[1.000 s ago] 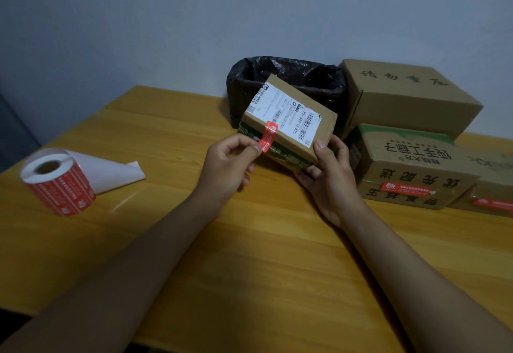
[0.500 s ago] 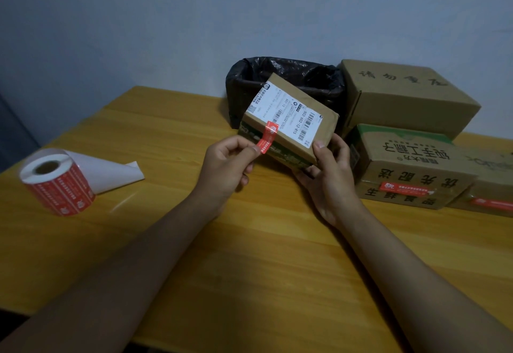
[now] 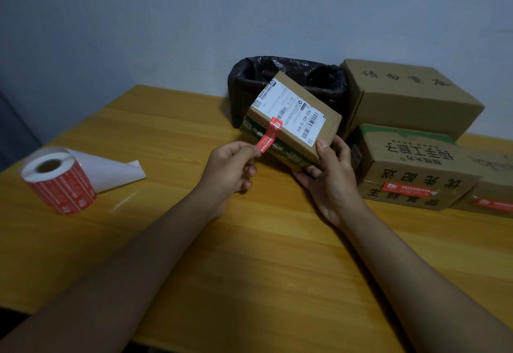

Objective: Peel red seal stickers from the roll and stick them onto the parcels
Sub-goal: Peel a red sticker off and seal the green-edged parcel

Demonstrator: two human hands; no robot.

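Note:
My right hand (image 3: 331,178) grips the lower right corner of a small brown parcel (image 3: 322,128) with a white shipping label, held tilted above the table. A red seal sticker (image 3: 269,135) has its upper end stuck on the parcel's top edge by the label. My left hand (image 3: 231,171) pinches the sticker's free lower end between thumb and forefinger, a little away from the parcel's side. The roll of red stickers (image 3: 59,183) stands at the left of the table with a curl of white backing paper (image 3: 111,171) trailing from it.
A bin lined with a black bag (image 3: 288,75) stands behind the held parcel. Three cardboard boxes sit at the right: a plain one (image 3: 410,94) on top at the back, a printed one (image 3: 413,166) with a red seal, another (image 3: 494,200) at the edge. The wooden table (image 3: 249,255) spreads in front.
The sticker's lower end has lifted away from the parcel's side as my left hand drew back towards me. My right hand holds the parcel in nearly the same place.

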